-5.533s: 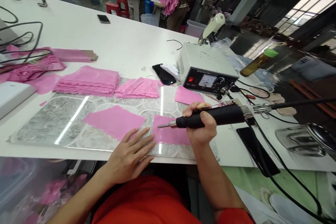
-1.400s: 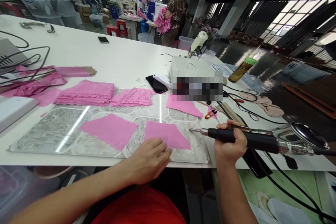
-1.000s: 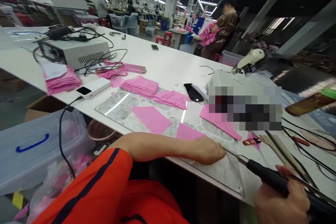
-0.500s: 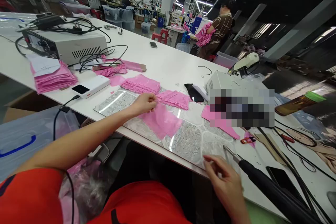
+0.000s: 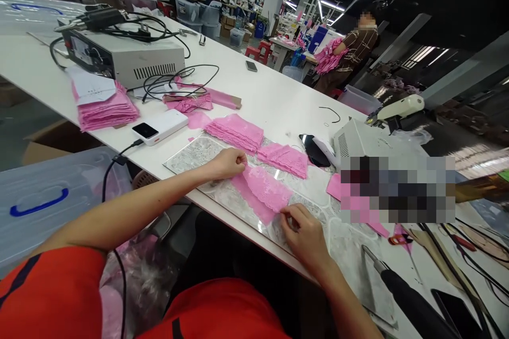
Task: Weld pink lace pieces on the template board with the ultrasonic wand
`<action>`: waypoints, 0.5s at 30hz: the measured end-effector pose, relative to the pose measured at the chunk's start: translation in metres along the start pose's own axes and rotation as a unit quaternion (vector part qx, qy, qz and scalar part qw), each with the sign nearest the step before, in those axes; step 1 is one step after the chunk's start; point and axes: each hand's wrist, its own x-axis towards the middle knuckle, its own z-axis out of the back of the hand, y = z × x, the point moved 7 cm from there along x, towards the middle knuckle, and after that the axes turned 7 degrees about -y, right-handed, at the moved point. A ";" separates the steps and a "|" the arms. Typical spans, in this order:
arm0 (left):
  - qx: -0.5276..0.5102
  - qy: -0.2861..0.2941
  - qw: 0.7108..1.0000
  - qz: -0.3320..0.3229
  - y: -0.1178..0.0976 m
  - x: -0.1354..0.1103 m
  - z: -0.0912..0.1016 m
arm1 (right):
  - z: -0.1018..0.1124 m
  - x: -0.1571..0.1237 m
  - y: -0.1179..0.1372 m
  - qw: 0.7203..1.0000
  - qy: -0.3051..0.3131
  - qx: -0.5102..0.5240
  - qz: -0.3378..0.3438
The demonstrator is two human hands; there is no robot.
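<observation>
A pink lace fabric piece (image 5: 268,185) stretches between my two hands. My left hand (image 5: 230,163) pinches its upper left corner, and my right hand (image 5: 305,233) closes on its lower right corner. Beneath it lies a plainer pink fabric piece (image 5: 250,204), partly covered and slightly out of line with it. Both are over a clear-topped, grey-patterned board (image 5: 186,156). Just beyond my left hand sit a stack of pink fabric pieces (image 5: 234,132) and a second pink stack (image 5: 283,159). To the right of my right hand rests a black-handled tool with a bent metal tip (image 5: 413,291).
A power bank (image 5: 165,126), a grey control box (image 5: 147,58) with looped cables and a papered pink stack (image 5: 105,108) occupy the left. Rightward are a dark phone (image 5: 314,151), another grey box (image 5: 358,140) and orange snips (image 5: 400,238). A person (image 5: 350,53) carries pink fabric beyond the table.
My right hand has moved up and left from the board's near edge onto the fabric. The lace piece now lies spread over the plainer one. The whole view has shifted.
</observation>
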 end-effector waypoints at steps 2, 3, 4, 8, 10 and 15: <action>0.029 0.009 0.999 -0.013 0.004 0.000 0.004 | 0.000 0.000 0.013 1.000 -0.001 0.004 0.025; 0.044 0.015 0.999 -0.018 0.006 -0.001 0.005 | -0.002 0.000 0.019 0.999 0.002 0.004 0.039; 0.058 0.021 0.998 -0.022 0.008 -0.002 0.006 | -0.004 -0.001 0.025 0.999 0.007 0.003 0.051; 0.115 0.030 0.993 -0.027 0.013 -0.009 0.011 | -0.017 -0.006 0.035 0.996 0.024 -0.007 0.081; 0.138 0.027 0.990 -0.027 0.014 -0.012 0.012 | -0.019 -0.008 0.035 0.995 0.019 -0.009 0.093; 0.162 0.015 0.985 -0.049 0.014 -0.020 0.019 | -0.019 -0.008 0.032 0.996 0.017 0.006 0.089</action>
